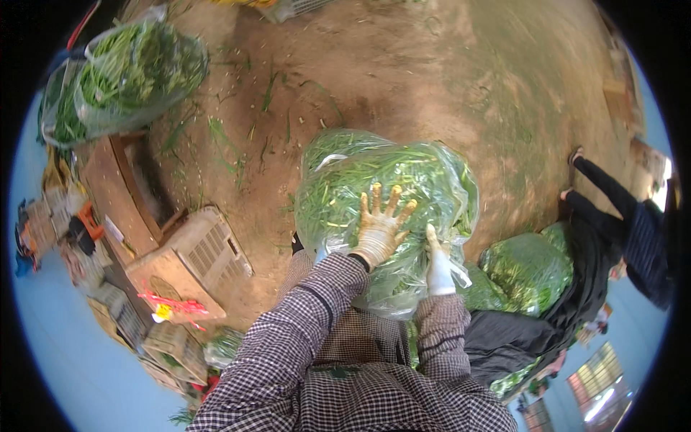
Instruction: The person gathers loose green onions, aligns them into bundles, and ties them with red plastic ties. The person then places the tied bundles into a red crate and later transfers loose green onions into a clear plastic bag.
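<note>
A large clear plastic bag of green leafy vegetables (pixel 329 200) is before me, at the middle of the view. My left hand (pixel 380 224), in a stained glove, lies palm down on the bag with its fingers spread. At the bag's right side is my right hand (pixel 440 264), in a whitish glove, with its thumb or a finger pointing up against the plastic. Whether it grips the plastic I cannot tell. White tie strips show near the right hand and at the bag's upper left. The bag's underside is hidden.
Bagged greens (pixel 143 70) stand at the upper left, above a wooden table (pixel 108 200) and an upturned plastic crate (pixel 216 243). More bags of greens (pixel 526 270) lie at the right beside black cloth (pixel 507 337). A person (pixel 621 216) in dark clothes stands at the far right. Leaves litter the floor.
</note>
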`<action>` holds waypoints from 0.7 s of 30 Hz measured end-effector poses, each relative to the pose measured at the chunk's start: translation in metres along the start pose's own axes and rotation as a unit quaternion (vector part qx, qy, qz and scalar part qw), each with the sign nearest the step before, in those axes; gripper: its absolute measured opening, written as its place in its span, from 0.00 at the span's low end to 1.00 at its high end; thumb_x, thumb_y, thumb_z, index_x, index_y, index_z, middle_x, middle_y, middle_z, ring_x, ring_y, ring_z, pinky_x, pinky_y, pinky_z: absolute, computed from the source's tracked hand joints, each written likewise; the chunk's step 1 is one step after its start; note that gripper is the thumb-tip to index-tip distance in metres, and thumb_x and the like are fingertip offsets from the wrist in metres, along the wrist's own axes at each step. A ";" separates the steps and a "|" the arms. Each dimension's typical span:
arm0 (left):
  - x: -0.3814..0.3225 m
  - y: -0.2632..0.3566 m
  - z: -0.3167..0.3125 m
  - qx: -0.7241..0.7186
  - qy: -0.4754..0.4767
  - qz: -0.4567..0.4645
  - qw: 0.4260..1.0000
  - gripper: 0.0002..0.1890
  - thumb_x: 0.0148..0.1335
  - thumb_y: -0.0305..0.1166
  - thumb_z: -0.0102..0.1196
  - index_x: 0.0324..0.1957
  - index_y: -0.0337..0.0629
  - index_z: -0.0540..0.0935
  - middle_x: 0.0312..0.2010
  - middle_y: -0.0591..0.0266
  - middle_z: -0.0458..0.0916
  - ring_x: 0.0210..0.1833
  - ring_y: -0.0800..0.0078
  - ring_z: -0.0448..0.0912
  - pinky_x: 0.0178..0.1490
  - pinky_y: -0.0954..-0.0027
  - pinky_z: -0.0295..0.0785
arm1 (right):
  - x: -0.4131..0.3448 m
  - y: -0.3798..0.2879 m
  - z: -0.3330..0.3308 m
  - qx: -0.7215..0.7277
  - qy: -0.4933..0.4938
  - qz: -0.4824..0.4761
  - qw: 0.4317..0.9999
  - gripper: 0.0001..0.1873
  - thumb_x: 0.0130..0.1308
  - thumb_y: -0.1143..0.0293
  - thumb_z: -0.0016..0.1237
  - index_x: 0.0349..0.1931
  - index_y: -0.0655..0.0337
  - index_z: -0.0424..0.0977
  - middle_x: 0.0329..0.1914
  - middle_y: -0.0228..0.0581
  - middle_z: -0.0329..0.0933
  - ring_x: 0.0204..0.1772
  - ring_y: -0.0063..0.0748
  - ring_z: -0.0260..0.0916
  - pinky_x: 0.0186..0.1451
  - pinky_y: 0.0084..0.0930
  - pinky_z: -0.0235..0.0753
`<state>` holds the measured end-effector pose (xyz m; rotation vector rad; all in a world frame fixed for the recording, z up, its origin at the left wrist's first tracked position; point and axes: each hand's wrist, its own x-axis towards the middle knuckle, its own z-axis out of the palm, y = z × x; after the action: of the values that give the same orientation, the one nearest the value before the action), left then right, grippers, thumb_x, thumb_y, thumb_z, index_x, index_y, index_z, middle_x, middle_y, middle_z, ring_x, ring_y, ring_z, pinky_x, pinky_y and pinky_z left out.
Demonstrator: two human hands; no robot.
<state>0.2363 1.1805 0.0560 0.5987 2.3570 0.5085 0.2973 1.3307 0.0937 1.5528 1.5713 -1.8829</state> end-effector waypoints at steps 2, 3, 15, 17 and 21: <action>-0.003 0.000 -0.022 0.000 -0.005 -0.005 1.000 0.33 0.63 0.57 0.47 0.70 0.70 0.60 0.76 0.57 0.39 0.76 0.38 0.30 0.72 0.33 0.26 | 0.026 0.017 0.014 -0.207 0.091 -0.008 0.974 0.49 0.56 0.53 0.62 0.71 0.64 0.49 0.73 0.48 0.55 0.71 0.43 0.55 0.72 0.38 0.54; -0.006 -0.003 -0.033 -0.028 -0.060 0.001 0.998 0.31 0.63 0.56 0.46 0.69 0.70 0.61 0.76 0.58 0.39 0.75 0.38 0.29 0.72 0.33 0.25 | 0.034 0.030 0.019 -0.310 0.140 -0.018 0.940 0.51 0.56 0.51 0.61 0.72 0.64 0.47 0.74 0.49 0.51 0.72 0.44 0.53 0.73 0.39 0.54; 0.101 -0.236 0.036 -0.317 -0.070 -0.204 0.924 0.23 0.55 0.42 0.57 0.51 0.40 0.81 0.51 0.43 0.79 0.57 0.52 0.76 0.59 0.58 0.69 | 0.046 0.038 0.007 -0.207 0.165 0.040 0.963 0.43 0.55 0.51 0.63 0.65 0.65 0.60 0.59 0.49 0.71 0.55 0.40 0.71 0.56 0.35 0.75; 0.131 -0.235 0.059 -0.229 -0.116 -0.271 0.928 0.20 0.57 0.42 0.56 0.48 0.41 0.83 0.50 0.45 0.80 0.57 0.53 0.76 0.59 0.57 0.69 | 0.054 0.052 0.002 -0.190 0.188 0.036 0.963 0.39 0.56 0.54 0.64 0.63 0.66 0.63 0.58 0.48 0.72 0.54 0.40 0.72 0.56 0.34 0.75; 0.125 -0.254 0.053 -0.484 -0.027 -0.282 0.828 0.12 0.59 0.35 0.56 0.41 0.41 0.85 0.43 0.49 0.83 0.40 0.55 0.82 0.41 0.61 0.76 | 0.064 0.075 -0.014 -0.052 0.139 0.100 0.984 0.32 0.61 0.59 0.59 0.61 0.66 0.64 0.57 0.49 0.72 0.54 0.42 0.72 0.58 0.36 0.74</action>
<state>0.1135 1.0496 -0.1695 -0.5299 1.7395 1.2277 0.3334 1.3393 0.0015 1.9121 1.5231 -1.5062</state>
